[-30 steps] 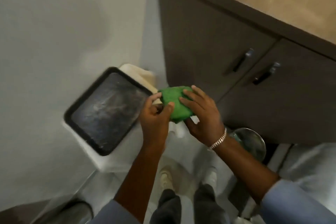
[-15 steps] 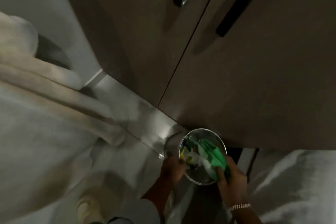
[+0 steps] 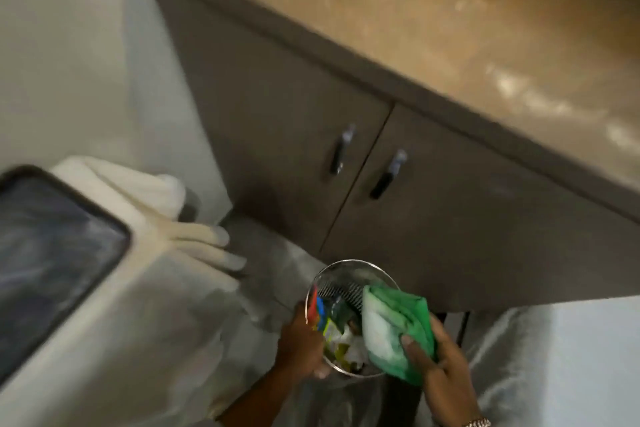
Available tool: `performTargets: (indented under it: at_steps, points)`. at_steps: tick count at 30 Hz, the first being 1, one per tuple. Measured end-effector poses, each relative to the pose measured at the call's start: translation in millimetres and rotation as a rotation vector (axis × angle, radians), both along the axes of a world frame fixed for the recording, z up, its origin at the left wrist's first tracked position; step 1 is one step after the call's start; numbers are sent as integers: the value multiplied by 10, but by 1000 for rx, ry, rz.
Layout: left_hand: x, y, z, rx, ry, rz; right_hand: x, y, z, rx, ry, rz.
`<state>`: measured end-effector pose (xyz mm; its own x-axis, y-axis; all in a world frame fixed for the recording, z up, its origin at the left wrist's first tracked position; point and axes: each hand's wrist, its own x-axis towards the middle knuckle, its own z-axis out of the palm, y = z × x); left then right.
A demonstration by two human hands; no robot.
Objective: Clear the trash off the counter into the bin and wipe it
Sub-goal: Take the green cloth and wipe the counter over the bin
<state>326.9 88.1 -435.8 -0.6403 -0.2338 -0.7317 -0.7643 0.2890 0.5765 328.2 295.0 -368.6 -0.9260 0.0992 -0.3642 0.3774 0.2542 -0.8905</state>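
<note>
A round metal mesh bin [image 3: 341, 276] stands on the floor at the foot of the cabinet, with colourful wrappers and crumpled paper [image 3: 330, 329] inside. My left hand [image 3: 303, 345] grips the bin's near left rim. My right hand [image 3: 438, 369] holds a folded green cloth [image 3: 394, 326] over the bin's right side. The tan counter [image 3: 450, 21] runs across the upper right, blurred by motion.
Brown cabinet doors [image 3: 433, 218] with two dark handles sit under the counter. At the left a black tray [image 3: 45, 253] rests on a white-draped surface, with a pale folded towel [image 3: 138, 198] beside it. White sheeting [image 3: 554, 357] covers the lower right.
The view has lifted, so the counter and the tray are in sight again. Both hands stay at the bin, with the green cloth still in my right hand above it.
</note>
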Motion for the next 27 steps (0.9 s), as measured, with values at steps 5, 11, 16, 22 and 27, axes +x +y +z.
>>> performTargets:
  at_steps: [5,11,16,22,27]
  points:
    - [189,-759,1557,-29,175,128,-236,-699,1642,-265,53,140]
    - [25,-1354,2515,-11,299,244,-1514,-1430,3222,88,659,536]
    - [-105,-1366,2793,71,291,467,-3163,-2012,3650,654,895,686]
    - [-422,-1214,2885,72,245,622,-4174,-2431,3133,664,550,699]
    - [-589,-1078,2965,57,199,682,-4051,-2743,3056,698,588,1147]
